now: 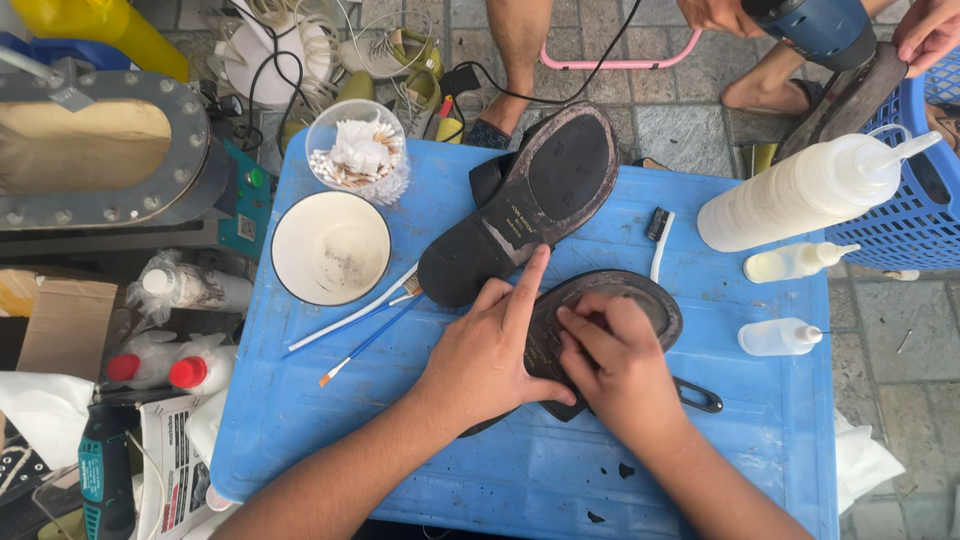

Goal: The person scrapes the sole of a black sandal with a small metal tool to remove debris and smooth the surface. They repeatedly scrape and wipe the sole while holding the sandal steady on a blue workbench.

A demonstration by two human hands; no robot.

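Note:
Two black shoes lie sole-up on a blue plastic table [300, 420]. The far shoe [530, 200] points up and right. The near shoe [650, 300] lies under my hands. My left hand [490, 350] presses flat on the near shoe's left part, its index finger stretched toward the far shoe's heel. My right hand [610, 360] has its fingertips bent down on the near sole, rubbing or picking at it. Neither hand grips a tool that I can see.
A white bowl [330, 247], two thin brushes [365, 325], a cup of cotton swabs [357, 150], a small toothbrush [660, 235] and three squeeze bottles [800, 190] stand around. Another person's legs and hands with a blue power tool [820, 25] are at the far edge. A blue basket [900, 200] sits right.

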